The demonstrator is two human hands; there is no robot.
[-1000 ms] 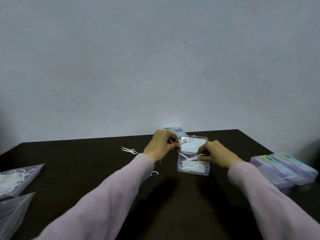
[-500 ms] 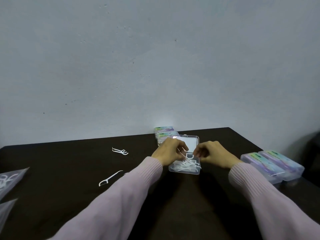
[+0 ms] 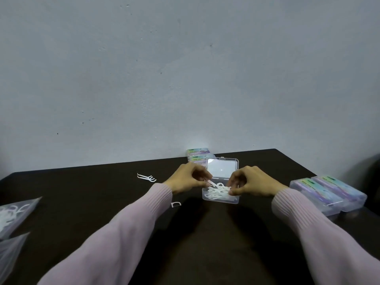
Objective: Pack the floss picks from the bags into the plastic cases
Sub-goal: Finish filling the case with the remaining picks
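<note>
A clear plastic case (image 3: 220, 199) sits open on the dark table (image 3: 82, 202), its lid (image 3: 222, 168) tilted back. White floss picks (image 3: 218, 191) lie heaped inside it. My left hand (image 3: 188, 179) pinches one floss pick at the case's left edge. My right hand (image 3: 249, 183) pinches picks at the right side of the heap. Two loose floss picks (image 3: 147, 177) lie left of my left hand, and part of another pick (image 3: 176, 204) shows by my left sleeve.
Two bags with floss picks (image 3: 12, 212) lie at the table's left edge. Closed cases with coloured labels (image 3: 329, 195) stand at the right, and more closed cases (image 3: 198, 154) are stacked behind the open lid by the wall.
Both hands have settled over the open case, fingertips now in the heap of picks. The view has shifted a little to the left, bringing the bags back in.
</note>
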